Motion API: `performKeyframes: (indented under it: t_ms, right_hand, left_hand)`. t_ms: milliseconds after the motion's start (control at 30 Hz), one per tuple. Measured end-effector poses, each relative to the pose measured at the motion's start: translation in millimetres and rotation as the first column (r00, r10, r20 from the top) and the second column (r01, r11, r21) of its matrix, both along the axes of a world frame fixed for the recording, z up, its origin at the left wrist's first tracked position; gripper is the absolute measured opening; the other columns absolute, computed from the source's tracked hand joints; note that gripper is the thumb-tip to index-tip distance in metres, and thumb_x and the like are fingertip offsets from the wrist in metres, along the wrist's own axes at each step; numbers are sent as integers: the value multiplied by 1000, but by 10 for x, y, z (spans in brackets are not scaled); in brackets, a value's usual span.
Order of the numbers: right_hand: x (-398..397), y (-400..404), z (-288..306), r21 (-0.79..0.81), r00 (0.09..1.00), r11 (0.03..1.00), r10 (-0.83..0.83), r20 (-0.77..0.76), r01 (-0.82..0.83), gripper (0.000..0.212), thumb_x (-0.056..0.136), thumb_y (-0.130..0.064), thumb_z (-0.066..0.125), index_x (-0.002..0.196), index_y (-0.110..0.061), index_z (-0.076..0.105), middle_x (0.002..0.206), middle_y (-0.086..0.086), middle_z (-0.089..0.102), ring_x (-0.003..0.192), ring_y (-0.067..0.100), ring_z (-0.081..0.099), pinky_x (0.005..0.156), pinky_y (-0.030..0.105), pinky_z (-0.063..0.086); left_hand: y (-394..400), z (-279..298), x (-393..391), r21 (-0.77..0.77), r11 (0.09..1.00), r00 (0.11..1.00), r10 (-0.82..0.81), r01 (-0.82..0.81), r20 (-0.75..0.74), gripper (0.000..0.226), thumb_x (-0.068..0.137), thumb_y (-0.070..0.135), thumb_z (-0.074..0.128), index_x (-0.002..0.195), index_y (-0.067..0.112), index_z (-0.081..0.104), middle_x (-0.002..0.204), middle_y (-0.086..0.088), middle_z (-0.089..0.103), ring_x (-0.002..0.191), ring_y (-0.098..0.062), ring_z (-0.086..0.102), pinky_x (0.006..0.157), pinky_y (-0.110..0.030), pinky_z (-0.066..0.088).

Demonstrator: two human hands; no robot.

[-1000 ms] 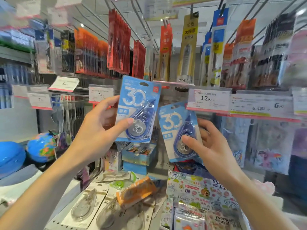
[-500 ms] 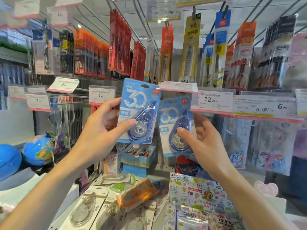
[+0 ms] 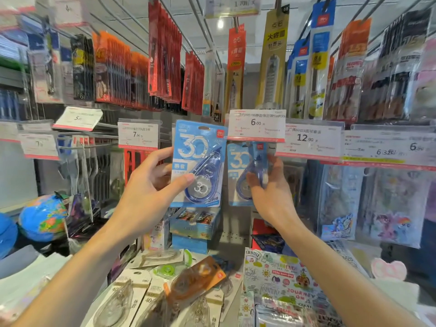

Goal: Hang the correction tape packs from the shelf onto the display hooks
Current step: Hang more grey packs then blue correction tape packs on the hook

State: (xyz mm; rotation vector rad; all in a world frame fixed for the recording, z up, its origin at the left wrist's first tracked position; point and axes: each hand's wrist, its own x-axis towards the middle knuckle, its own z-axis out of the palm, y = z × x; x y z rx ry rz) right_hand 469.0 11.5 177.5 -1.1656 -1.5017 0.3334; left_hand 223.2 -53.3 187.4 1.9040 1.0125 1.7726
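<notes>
My left hand [image 3: 151, 187] holds a blue correction tape pack [image 3: 197, 161] marked "30" upright, thumb on its front. Just to its right, my right hand [image 3: 269, 197] grips a second blue pack [image 3: 238, 166], raised so its top is tucked behind the 6.00 price tag [image 3: 256, 125] at the end of a display hook. The hook itself is hidden by the tag. On the shelf below lie more correction tape packs: an orange one [image 3: 195, 279], white ones [image 3: 127, 296] and a green one [image 3: 167, 270].
Hanging pens and refills crowd the upper hooks [image 3: 165, 55]. Price tags 7.90 [image 3: 138, 135] and 12.90 [image 3: 306, 138] flank the hands. A globe [image 3: 42, 218] sits at left, a sticker book [image 3: 283, 279] at lower right, blue boxes [image 3: 193, 230] behind.
My right hand has raised its blue pack up and right until its top went behind the 6.00 price tag. My left hand kept its pack nearly still.
</notes>
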Motion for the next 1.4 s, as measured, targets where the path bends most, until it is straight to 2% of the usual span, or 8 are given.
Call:
performKeyframes:
  t_ms: [200,433,533,700,1000,1167,1267,1400]
  right_hand:
    - [-30,213,17,-132,996,989,-60,60,68,63,103,-41,59,154,-25,26,133,9,67,114,38,67,82,37,48]
    - [150,220,26,-185,999,983,23,49,-14,56,100,-48,62,148,-29,41,138,-1,65,126,29,63,99,45,51]
    - [283,118,-6,-121,1000,993,-14,11,15,31,95,-46,70,121,-38,54,120,-5,69,116,23,67,99,45,54]
    - [348,-229,8,-30,987,989,147,70,-145,17,94,-50,67,110,-42,67,103,-22,76,96,-8,69,76,11,54]
    - [141,-470,-68,-67,876,883,448,-179,-465,42,84,-30,86,118,-20,64,97,-2,81,88,13,79,77,22,61]
    - [117,-501,-128,-81,853,857,489,-181,-509,40,91,-19,81,125,-22,61,101,7,81,91,21,81,75,23,61]
    - [207,-539,-154,-74,860,861,490,-139,-503,41,91,-21,81,128,-22,63,108,4,80,98,23,79,85,34,65]
    - [407,-593,-161,-44,891,893,443,-99,-449,48,85,-32,83,127,-23,62,108,3,79,99,27,77,92,45,63]
  left_hand:
    - [19,-5,-1,-20,1000,1000,-9,10,14,61,82,37,83,136,31,55,112,12,80,101,-12,78,96,-46,56]
    - [41,-70,17,-13,997,997,-74,74,29,61,83,38,80,137,30,54,114,12,80,103,-12,78,91,-39,57]
    - [39,-111,60,-21,993,993,-112,113,35,55,83,37,78,133,35,56,115,11,80,105,-11,77,85,-25,60]
    - [73,-170,222,-50,987,987,-151,153,50,51,81,34,77,129,34,59,113,12,80,104,-8,76,85,-18,58]
    - [38,-269,407,-89,982,984,-157,165,88,38,92,21,74,123,37,59,107,15,81,89,-3,77,61,-12,54]
    - [-6,-311,378,-109,985,991,-137,136,-2,39,91,27,76,124,41,59,107,12,81,93,-13,77,81,-24,61]
    - [-28,-236,349,-68,996,997,-66,62,-49,36,89,37,75,121,44,62,101,10,77,88,-25,74,74,-35,63]
    - [-9,86,339,100,992,986,89,-75,-144,36,93,36,73,122,48,57,98,15,73,85,-11,73,75,-29,59]
